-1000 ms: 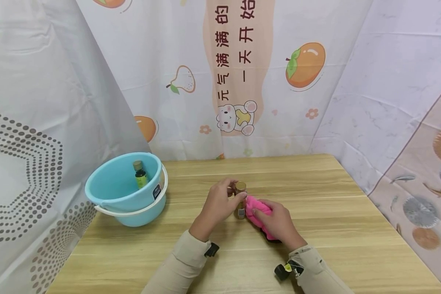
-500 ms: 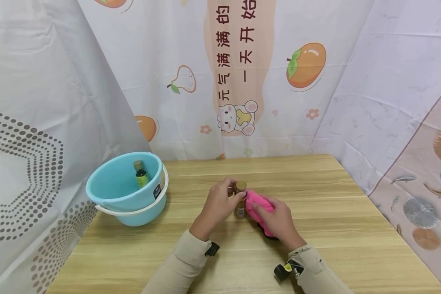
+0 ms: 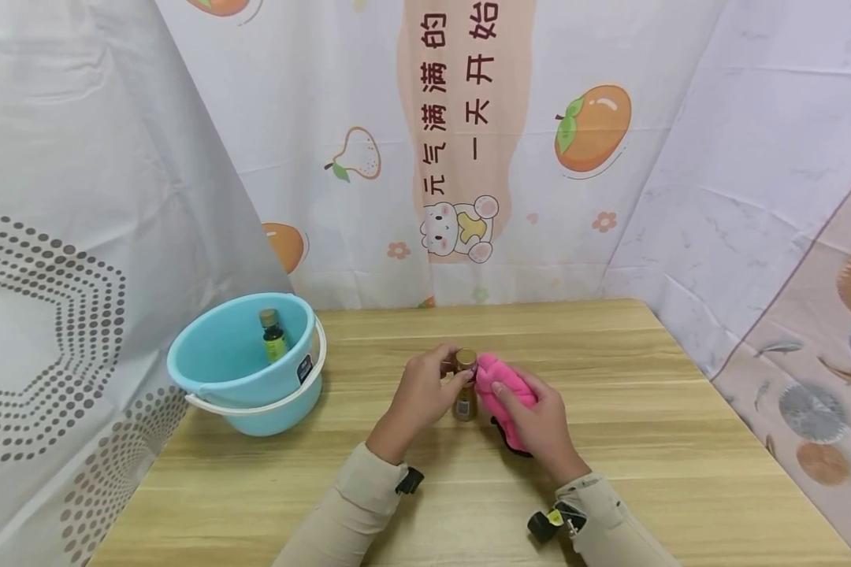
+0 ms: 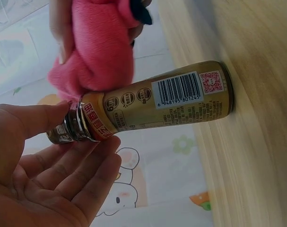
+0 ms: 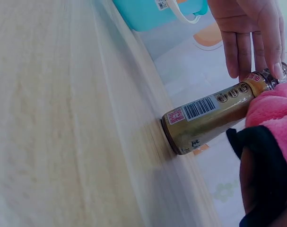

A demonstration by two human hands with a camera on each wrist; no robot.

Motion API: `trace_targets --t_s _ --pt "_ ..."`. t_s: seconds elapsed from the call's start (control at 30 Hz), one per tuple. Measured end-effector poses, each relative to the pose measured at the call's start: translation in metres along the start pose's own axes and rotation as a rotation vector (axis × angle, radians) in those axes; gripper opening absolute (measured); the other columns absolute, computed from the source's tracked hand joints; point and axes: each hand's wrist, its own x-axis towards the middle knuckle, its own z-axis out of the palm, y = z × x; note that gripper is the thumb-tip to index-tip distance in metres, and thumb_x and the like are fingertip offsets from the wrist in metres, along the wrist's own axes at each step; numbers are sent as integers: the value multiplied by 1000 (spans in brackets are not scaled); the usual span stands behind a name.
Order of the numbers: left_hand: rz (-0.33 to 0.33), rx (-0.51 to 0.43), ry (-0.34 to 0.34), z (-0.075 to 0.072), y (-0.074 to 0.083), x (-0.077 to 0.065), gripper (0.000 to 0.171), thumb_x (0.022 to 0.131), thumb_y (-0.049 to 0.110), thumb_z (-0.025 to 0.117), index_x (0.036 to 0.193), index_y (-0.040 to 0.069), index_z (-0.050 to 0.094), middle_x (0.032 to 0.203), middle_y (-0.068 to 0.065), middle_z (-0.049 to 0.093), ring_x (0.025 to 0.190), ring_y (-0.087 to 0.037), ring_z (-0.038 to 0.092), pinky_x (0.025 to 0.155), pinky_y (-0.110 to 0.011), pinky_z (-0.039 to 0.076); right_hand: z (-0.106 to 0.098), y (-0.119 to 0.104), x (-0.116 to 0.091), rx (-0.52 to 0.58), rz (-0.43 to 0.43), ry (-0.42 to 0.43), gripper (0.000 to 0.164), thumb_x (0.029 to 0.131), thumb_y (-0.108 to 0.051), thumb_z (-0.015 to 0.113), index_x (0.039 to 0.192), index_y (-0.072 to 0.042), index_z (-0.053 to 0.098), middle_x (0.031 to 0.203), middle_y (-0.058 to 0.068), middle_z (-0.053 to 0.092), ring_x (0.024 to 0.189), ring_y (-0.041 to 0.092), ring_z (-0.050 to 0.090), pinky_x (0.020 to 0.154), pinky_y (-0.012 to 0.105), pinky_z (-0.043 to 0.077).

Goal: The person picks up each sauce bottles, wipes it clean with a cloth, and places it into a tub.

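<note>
A small gold bottle (image 3: 465,405) with a gold cap stands upright on the wooden table. My left hand (image 3: 420,398) pinches its neck, thumb on one side and fingertips on the other. In the left wrist view, the bottle (image 4: 148,106) shows a barcode and a red square code. My right hand (image 3: 541,429) grips a bunched pink plush cloth (image 3: 503,383) with a dark edging. Against the bottle's upper side, just below the neck, lies the cloth (image 4: 103,45). The dark edging (image 5: 268,165) hangs below the right hand, whose fingers are partly hidden by the cloth.
At the table's left side stands a light blue bucket (image 3: 255,409) with a white handle (image 3: 269,409). Inside it leans a dark bottle (image 3: 273,339) with a green label. A printed curtain (image 3: 525,276) hangs behind the table's (image 3: 610,488) far edge.
My right hand has shifted the pink cloth slightly upward and away along the bottle's right side. The left hand keeps its hold on the neck, and the bottle stays in place.
</note>
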Motion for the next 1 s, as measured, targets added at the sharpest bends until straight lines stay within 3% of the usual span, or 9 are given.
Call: trace_targets --t_s 0.17,0.33,0.6,1.0 --pt "8 -6 -6 1 1 1 39 99 21 73 134 4 65 118 -11 75 109 -24 73 95 -35 62 0 0 0 38 -23 8 39 93 -35 80 129 -20 72 114 13 72 85 19 73 65 33 65" --pt "11 -3 -8 1 1 0 37 99 21 72 133 7 66 118 -10 75 109 -23 73 94 -34 61 1 0 0 25 22 -44 41 94 -35 79 132 -22 71 112 17 72 78 19 73 61 34 65" --pt "7 -5 -7 2 0 0 35 100 20 71 133 11 66 117 -6 76 110 -22 72 95 -35 61 2 5 0 -165 106 -82 47 93 -43 78 132 -19 71 108 11 74 79 16 69 62 27 62" --pt "1 -19 -16 3 0 0 36 100 21 70 135 10 65 116 -6 76 110 -22 72 94 -38 62 -2 10 2 -297 157 -151 44 93 -35 78 133 -18 71 104 10 73 73 15 66 56 29 58"
